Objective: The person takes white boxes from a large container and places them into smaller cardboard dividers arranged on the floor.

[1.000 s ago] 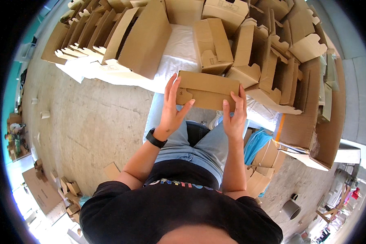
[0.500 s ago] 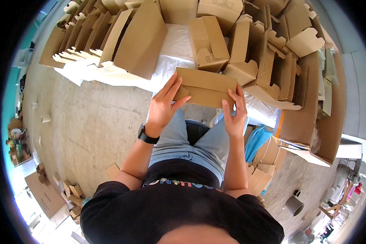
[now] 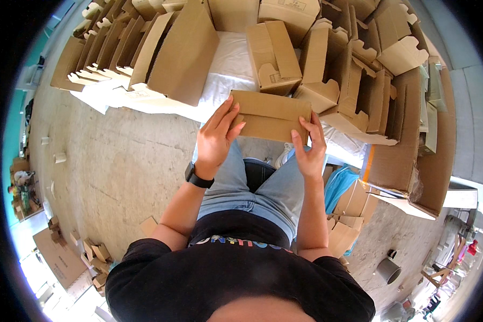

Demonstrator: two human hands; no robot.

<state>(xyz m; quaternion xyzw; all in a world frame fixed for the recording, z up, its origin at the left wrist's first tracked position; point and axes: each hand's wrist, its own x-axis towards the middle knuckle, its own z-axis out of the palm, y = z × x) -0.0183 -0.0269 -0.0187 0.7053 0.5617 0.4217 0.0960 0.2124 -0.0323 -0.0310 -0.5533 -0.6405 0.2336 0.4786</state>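
Observation:
Between my two hands is a small brown cardboard box [image 3: 271,115], its lid folded down, held above my knees at the table's near edge. My left hand [image 3: 216,137], with a dark watch on the wrist, grips the box's left end, fingers along the side and thumb at the near corner. At the right end, my right hand [image 3: 310,142] presses with fingers and thumb. Just beyond lies another closed cardboard box [image 3: 273,56] on the white sheet [image 3: 231,64]. The underside of the held box is hidden.
Open cardboard boxes [image 3: 110,48] stand nested in a row at the left, beside a large upright box [image 3: 185,53]. More open boxes [image 3: 354,86] crowd the right. A large carton [image 3: 397,166] stands at the right edge, with a blue plastic bag [image 3: 341,185] below. A grey bin [image 3: 387,271] is on the floor.
My left thumb has shifted slightly up and left along the box's near side. The box stays nearly in place in both hands.

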